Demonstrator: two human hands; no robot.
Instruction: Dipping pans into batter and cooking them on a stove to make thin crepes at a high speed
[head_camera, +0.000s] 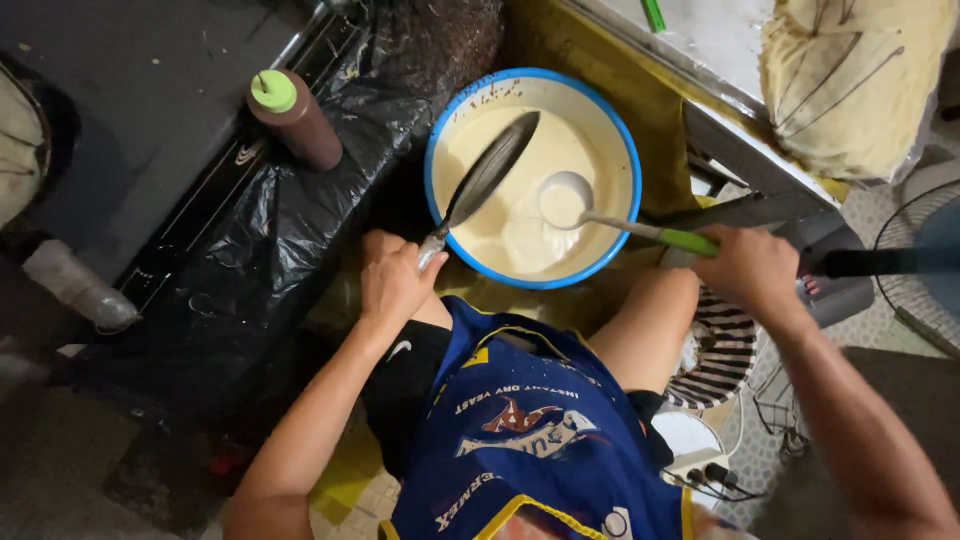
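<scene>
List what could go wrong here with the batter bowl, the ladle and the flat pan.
1. The ladle is loaded with batter while the right hand holds only the far end of its handle; batter may drip past the blue-rimmed bowl when lifted.
2. The left hand holds the flat pan tilted above the bowl; poured batter might run off its edge.
3. The bowl sits by the person's knees; a nudge could tip it.

bowl (437, 150) rim open above | squeeze bottle (296, 118) left | steel counter (745, 150) right
</scene>
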